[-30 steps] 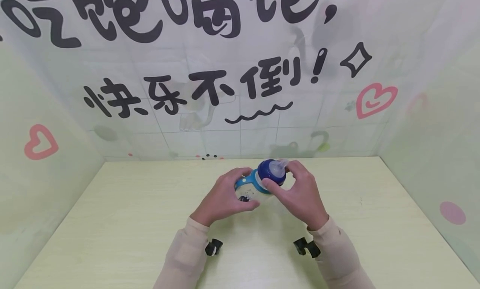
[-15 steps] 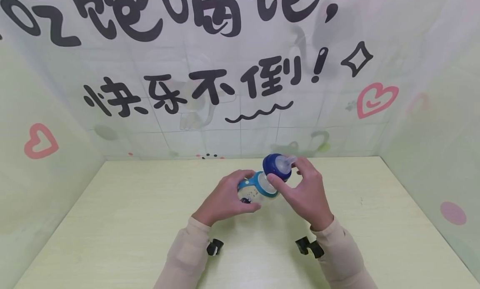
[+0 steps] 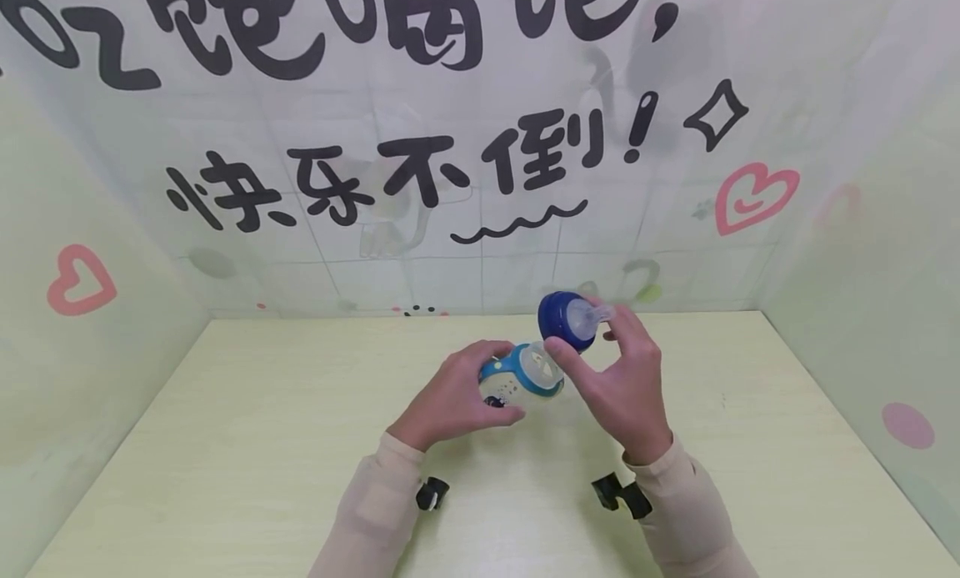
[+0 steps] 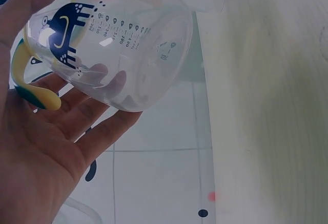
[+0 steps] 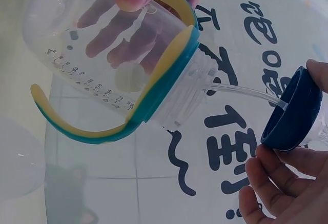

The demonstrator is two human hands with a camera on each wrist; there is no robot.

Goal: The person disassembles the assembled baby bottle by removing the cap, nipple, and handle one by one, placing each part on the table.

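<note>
A clear baby bottle [image 3: 517,379] with a teal and yellow handle collar lies tilted in my left hand [image 3: 459,394], above the middle of the table. My fingers curl round its body [image 4: 118,44] and the palm [image 4: 46,147] cups it. My right hand [image 3: 622,378] pinches the dark blue screw cap [image 3: 567,319] with its clear teat, held off the neck, up and to the right. From the cap [image 5: 294,111] a thin clear straw [image 5: 246,92] runs into the open threaded neck [image 5: 187,93].
The pale wooden table [image 3: 225,444] is boxed in by a back wall with large black lettering [image 3: 420,173] and pink hearts, and by side walls left and right. Black wrist mounts [image 3: 431,495] [image 3: 619,493] sit under both sleeves.
My right hand has lifted the blue cap off the bottle neck, up and to the right. The left hand still holds the bottle in nearly the same place.
</note>
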